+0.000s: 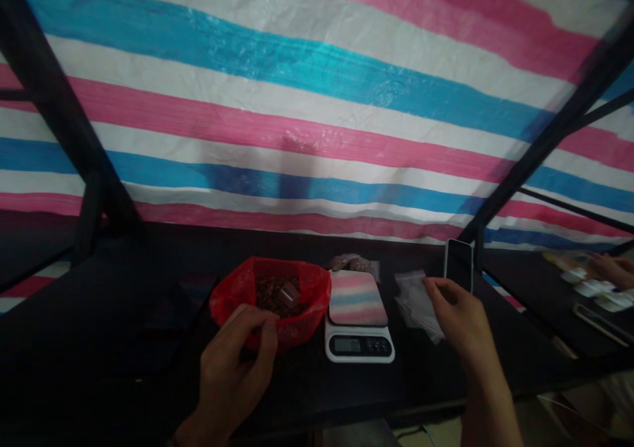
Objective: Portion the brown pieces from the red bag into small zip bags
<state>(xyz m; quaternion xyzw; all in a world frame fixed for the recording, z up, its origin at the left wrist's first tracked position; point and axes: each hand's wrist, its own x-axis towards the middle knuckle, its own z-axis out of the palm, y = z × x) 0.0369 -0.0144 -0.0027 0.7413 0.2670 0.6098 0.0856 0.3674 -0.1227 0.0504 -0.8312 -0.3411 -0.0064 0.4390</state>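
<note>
Black bench (292,404) nearest. Left hand (240,361), grip narrow, at near rim of red bag (304,328); can't tell if pinching. Red bag sits left of scale (359,311): soft film, probably slippery, weighted by brown bits (267,292); take the rim. Mouth up, long axis left-right. Clear bags (416,302), right of scale: likely light, limp; pinch an edge. Axis slants far-left to near-right. Right hand (458,311) narrow at their right edge, hold unclear.

Scale (357,298): white, lying flat, stripes gleaming on its glossy top.
Red bag (300,331): gaping wide, sitting right by the scale's left side, brown bits (267,290) inside.
Cup (290,294): see-through and, look, tilted on those bits!
Clear bags (416,303): thin, flat, loosely overlapping, just right of the scale.
</note>
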